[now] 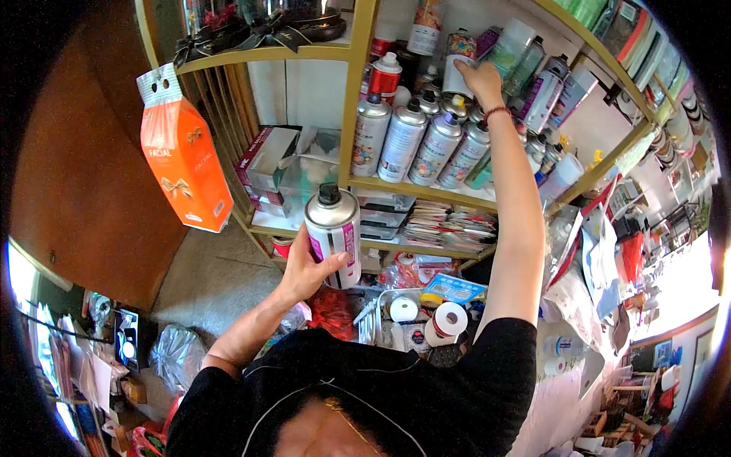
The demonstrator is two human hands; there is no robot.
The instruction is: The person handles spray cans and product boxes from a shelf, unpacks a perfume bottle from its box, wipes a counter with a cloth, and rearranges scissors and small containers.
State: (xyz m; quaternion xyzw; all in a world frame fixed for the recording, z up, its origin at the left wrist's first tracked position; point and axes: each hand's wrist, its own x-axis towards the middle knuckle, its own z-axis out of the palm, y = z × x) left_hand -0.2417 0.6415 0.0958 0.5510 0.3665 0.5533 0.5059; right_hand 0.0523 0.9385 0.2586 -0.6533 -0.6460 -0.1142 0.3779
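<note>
- Left hand (308, 273): closed around a black-nozzled, white-and-purple metal spray can (333, 236), held before a yellow-edged shelf (457, 198).
- Right hand (480, 82): touching a white, multicolour-topped spray can (460, 55) (grip cannot be told).
- Silver-topped cylindrical spray cans (402, 145): standing along the shelf's front.

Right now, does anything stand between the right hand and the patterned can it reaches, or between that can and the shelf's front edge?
Nothing visible separates the right hand from the patterned can; exact contact is unclear. Toward the shelf's front edge, other spray cans stand in rows, likely blocking a straight low pull.
</note>
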